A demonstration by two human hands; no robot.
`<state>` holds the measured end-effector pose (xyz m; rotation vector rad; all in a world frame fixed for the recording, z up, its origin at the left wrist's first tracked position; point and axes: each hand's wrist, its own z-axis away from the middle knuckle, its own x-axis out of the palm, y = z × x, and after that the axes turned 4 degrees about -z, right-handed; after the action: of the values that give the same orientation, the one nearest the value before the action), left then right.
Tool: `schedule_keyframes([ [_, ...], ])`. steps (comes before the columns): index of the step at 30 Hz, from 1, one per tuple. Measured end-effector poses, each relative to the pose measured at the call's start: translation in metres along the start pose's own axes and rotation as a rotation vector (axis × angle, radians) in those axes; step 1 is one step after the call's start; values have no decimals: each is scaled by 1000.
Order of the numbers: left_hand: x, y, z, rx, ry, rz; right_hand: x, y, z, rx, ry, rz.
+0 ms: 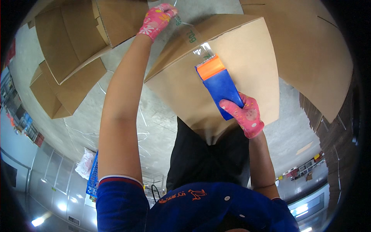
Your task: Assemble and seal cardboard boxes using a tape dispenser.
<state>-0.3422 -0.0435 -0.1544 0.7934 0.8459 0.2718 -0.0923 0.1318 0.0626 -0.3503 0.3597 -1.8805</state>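
Observation:
A brown cardboard box (239, 65) rests against my body, its flat side facing up. My right hand (244, 113), in a pink spotted glove, grips a blue tape dispenser (218, 83) with an orange front, pressed onto the box near its middle seam. A strip of clear tape (190, 30) runs from the dispenser toward the box's far edge. My left hand (156, 19), in a pink flowered glove, is stretched out and pinches the tape's far end at that edge.
Several flattened and folded cardboard boxes (73, 46) lie on the grey concrete floor (127, 127) to the left and far right. A stack of flat cardboard (332, 127) stands at the right. A blue plastic crate (92, 178) sits at lower left.

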Motion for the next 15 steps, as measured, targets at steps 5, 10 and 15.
schedule_keyframes([
  [5, 65, -32, 18, 42, -272, 103, 2, -4, -3, 23, -23, -39],
  [10, 76, 3, 25, -174, -281, -337, -1, 1, -7, 80, 46, 18],
  [15, 63, -3, 29, -208, -369, -478, 6, -1, -16, 46, 70, 70],
])
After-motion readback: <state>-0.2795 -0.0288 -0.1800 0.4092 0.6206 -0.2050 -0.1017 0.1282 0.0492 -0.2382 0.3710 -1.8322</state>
